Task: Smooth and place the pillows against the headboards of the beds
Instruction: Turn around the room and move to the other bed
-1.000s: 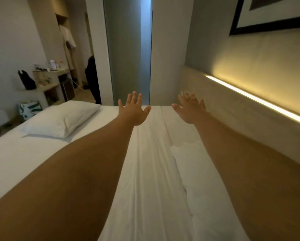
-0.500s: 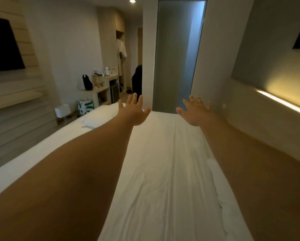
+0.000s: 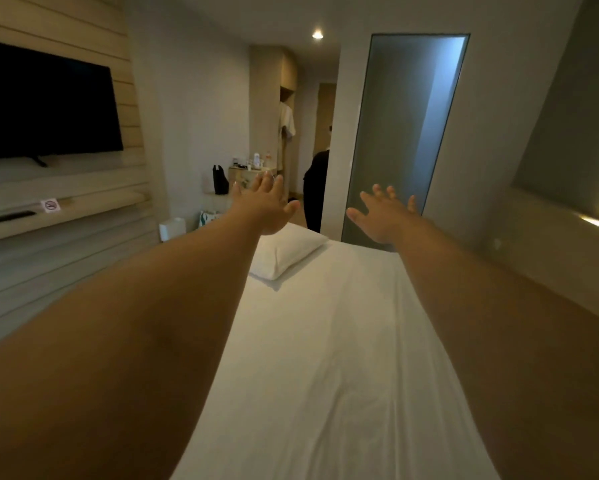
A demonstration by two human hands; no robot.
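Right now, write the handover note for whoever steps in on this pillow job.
Left hand: open, fingers spread, stretched out above the bed, holding nothing.
Right hand: open, empty, also stretched forward.
Pillow: lies flat at the far left part of the white bed, away from the lit headboard along the right wall. Neither hand touches it.
Done: nothing visible in this view.
Left: take the pillow, smooth it, set it against the headboard. Sheet shows light creases.

Hotel bedroom

A white-sheeted bed carries one pillow; left of the bed a wall-mounted television, beyond it a frosted glass door.
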